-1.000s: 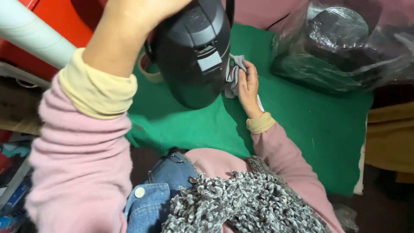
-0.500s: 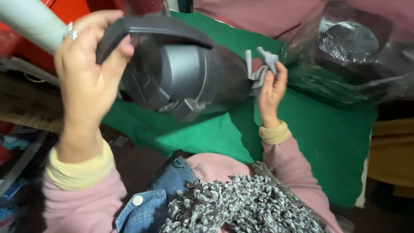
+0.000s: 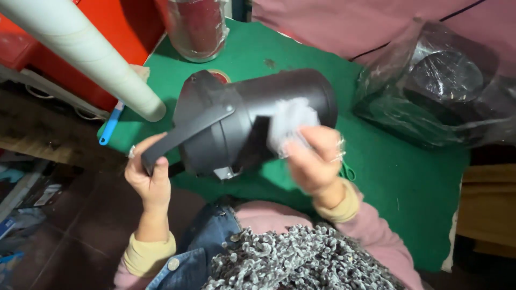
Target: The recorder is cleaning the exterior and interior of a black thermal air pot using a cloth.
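Head view, black appliance: a black cylindrical appliance body (image 3: 258, 121) is held in the air above the near part of the green mat (image 3: 408, 188), lying on its side with its round end turned toward the far right.
Head view, handle: a flat black handle (image 3: 185, 134) is seen running from the body down to the near left.
Head view, left hand: the left hand (image 3: 149, 180) is closed round the lower end of the handle; a ring is worn on one finger.
Head view, right hand: the right hand (image 3: 314, 158) is blurred; a grey-white cloth (image 3: 290, 122) is pinched in its fingers and pressed against the side of the body.
Head view, sleeves: pink sleeves with yellow cuffs are worn, above a grey knitted garment and denim at the near edge.
Head view, mat surroundings: a plastic-wrapped dark red jar (image 3: 196, 27) is stood at the far edge of the mat; a black appliance in a clear plastic bag (image 3: 446, 86) is laid at the right, well apart from the held body.
Head view, left side: a white tube (image 3: 86, 56) is seen slanting in from the far left, with a blue-handled tool (image 3: 110, 126) just beside its end, at the mat's left edge, and a red cabinet (image 3: 107, 48) behind it.
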